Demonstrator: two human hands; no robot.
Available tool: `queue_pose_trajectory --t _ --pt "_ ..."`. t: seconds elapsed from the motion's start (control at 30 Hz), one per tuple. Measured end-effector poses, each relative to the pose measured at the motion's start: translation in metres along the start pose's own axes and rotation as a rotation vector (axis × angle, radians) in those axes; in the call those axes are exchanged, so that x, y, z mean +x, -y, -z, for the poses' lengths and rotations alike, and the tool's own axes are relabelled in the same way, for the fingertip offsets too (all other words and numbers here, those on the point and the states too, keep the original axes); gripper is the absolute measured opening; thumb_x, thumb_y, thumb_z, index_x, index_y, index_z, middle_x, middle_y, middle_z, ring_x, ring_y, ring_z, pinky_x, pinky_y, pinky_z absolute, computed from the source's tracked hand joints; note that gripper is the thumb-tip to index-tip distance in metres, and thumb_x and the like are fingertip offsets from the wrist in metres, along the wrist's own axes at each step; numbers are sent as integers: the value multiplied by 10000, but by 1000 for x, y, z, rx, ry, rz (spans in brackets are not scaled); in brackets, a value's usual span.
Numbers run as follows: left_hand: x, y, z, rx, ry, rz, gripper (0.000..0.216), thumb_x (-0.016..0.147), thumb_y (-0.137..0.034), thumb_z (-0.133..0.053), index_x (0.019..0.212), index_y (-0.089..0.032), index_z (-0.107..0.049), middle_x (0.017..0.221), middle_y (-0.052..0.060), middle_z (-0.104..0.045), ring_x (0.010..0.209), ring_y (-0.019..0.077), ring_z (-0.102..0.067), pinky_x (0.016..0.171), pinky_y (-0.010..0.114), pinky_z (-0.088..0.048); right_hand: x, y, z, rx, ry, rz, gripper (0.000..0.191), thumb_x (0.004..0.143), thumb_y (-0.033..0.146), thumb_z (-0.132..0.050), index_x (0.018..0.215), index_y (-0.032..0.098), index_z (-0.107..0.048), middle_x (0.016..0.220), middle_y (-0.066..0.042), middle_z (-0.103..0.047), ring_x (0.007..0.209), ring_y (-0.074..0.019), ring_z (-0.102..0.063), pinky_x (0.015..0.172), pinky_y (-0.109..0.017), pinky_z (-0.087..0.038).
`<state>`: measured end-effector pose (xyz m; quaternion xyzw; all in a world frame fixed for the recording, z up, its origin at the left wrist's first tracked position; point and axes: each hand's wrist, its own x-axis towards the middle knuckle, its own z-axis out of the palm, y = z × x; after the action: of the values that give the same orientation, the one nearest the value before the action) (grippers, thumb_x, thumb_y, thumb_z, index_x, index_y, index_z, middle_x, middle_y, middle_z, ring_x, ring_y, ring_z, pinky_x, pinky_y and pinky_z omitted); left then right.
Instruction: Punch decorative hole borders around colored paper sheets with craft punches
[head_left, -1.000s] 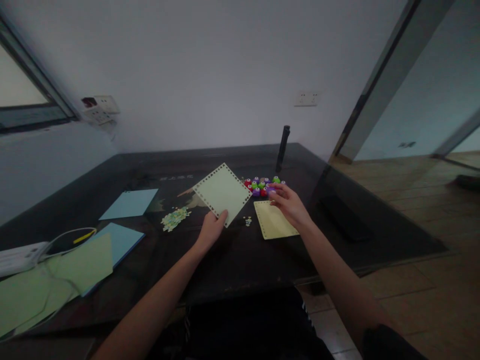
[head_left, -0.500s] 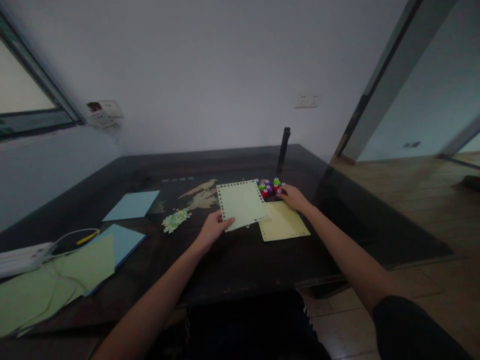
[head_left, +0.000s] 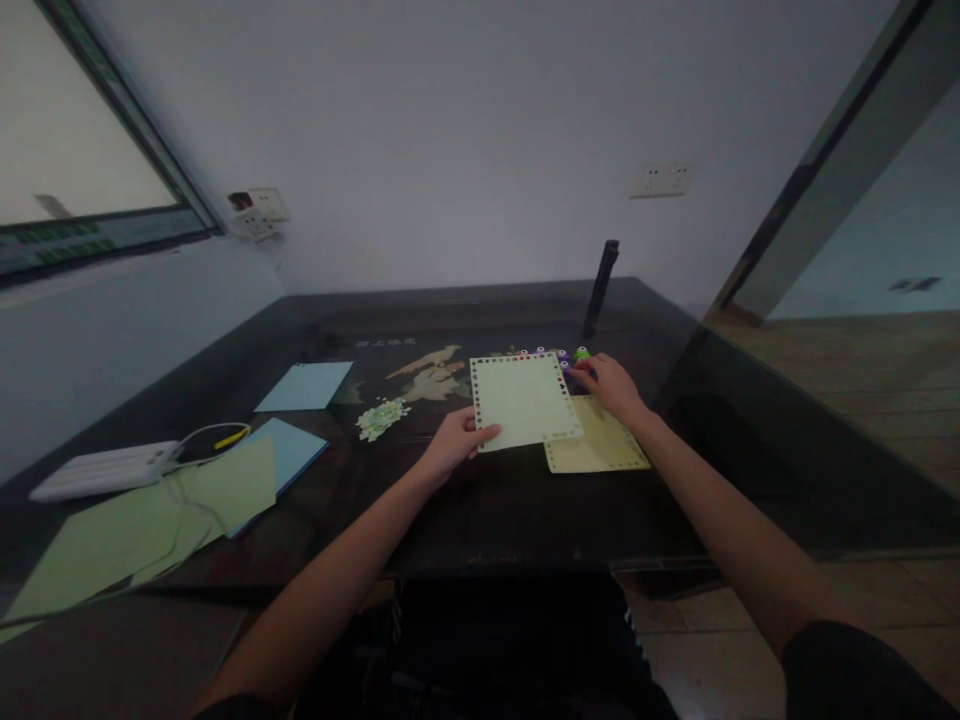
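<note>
My left hand [head_left: 454, 441] pinches the near left corner of a pale green paper sheet [head_left: 523, 400] with punched holes round its edge, held just above the dark table [head_left: 480, 510]. The sheet partly covers a yellow punched sheet [head_left: 604, 450] lying flat on the table. My right hand [head_left: 613, 385] reaches past the yellow sheet to a cluster of small coloured craft punches [head_left: 561, 355], fingers curled on one of them; which one I cannot make out.
A heap of paper confetti [head_left: 381, 417] lies left of the sheets. Blue sheets [head_left: 304, 386] and green sheets [head_left: 150, 525] lie at the left with a white power strip [head_left: 105, 470] and cable. A black upright post [head_left: 601, 288] stands behind the punches.
My left hand turned the green sheet from a diamond tilt to square and brought it right, over the yellow sheet. My right hand stayed at the punches. My view shifted left.
</note>
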<state>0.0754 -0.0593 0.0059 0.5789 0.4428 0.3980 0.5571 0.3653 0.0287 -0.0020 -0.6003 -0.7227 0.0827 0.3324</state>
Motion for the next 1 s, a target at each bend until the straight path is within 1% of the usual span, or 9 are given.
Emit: queue_pose_trajectory --t 0.13,0.27,0.4,0.53,0.6,0.7,0.77,0.87,1.0 --pt "-2 -3 -6 -3 0 -6 369 674 -339 -701 954 -112 -621 632 -17 -571 439 39 -372 362 163 -257 -12 33 5 590 203 -182 532 863 599 -345 856 154 -636 739 -97 -634 590 -166 -553 526 -290 -405" --pt "-3 -4 -11 -13 16 -20 378 674 -362 -701 940 -109 -607 675 2 -588 478 57 -446 375 165 -324 -26 45 9 779 343 -188 333 702 455 -671 864 166 -645 777 -68 -661 621 -154 -569 502 -256 -397" --pt "1 -2 -9 21 38 -38 331 775 -438 -580 870 -121 -588 608 -10 -566 461 77 -521 400 173 -353 -32 40 14 829 316 -277 307 658 329 -704 914 168 -650 836 -72 -686 642 -153 -586 531 -268 -432" --pt "11 -7 -13 102 -14 -110 238 816 -362 -532 788 -129 -570 513 -39 -511 429 74 -507 423 173 -359 -33 33 23 867 272 -344 328 637 301 -715 924 164 -637 834 -70 -691 641 -154 -602 551 -273 -459" --pt "19 -14 -20 93 -46 -142 188 804 -288 -548 915 -138 -569 552 -47 -533 420 60 -477 429 171 -362 -32 30 28 892 236 -364 345 623 302 -728 922 164 -625 818 -66 -690 641 -158 -611 565 -280 -473" --pt "30 -25 -35 66 -102 -188 413 782 -206 -561 1177 -177 -445 618 -56 -568 430 59 -484 441 167 -370 -30 23 39 890 142 -379 360 603 301 -745 908 166 -610 778 -50 -681 613 -152 -610 575 -285 -480" --pt "36 -29 -46 92 -121 -223 473 776 -181 -560 1219 -187 -392 630 -54 -578 446 66 -509 464 173 -389 -29 17 46 840 80 -378 372 599 303 -749 910 164 -601 745 -40 -671 586 -147 -601 561 -282 -475" --pt "41 -27 -60 202 -79 -232 348 779 -165 -537 1120 -173 -465 606 -51 -570 446 75 -519 483 185 -407 -33 7 54 707 26 -367 395 618 291 -736 960 159 -590 672 -14 -640 538 -135 -573 519 -262 -449" --pt "38 -12 -73 474 -7 -215 212 774 -164 -527 982 -167 -564 623 -27 -599 504 94 -550 548 207 -434 -48 -7 56 463 49 -368 412 642 213 -705 1029 146 -583 578 33 -561 487 -107 -516 471 -224 -392"
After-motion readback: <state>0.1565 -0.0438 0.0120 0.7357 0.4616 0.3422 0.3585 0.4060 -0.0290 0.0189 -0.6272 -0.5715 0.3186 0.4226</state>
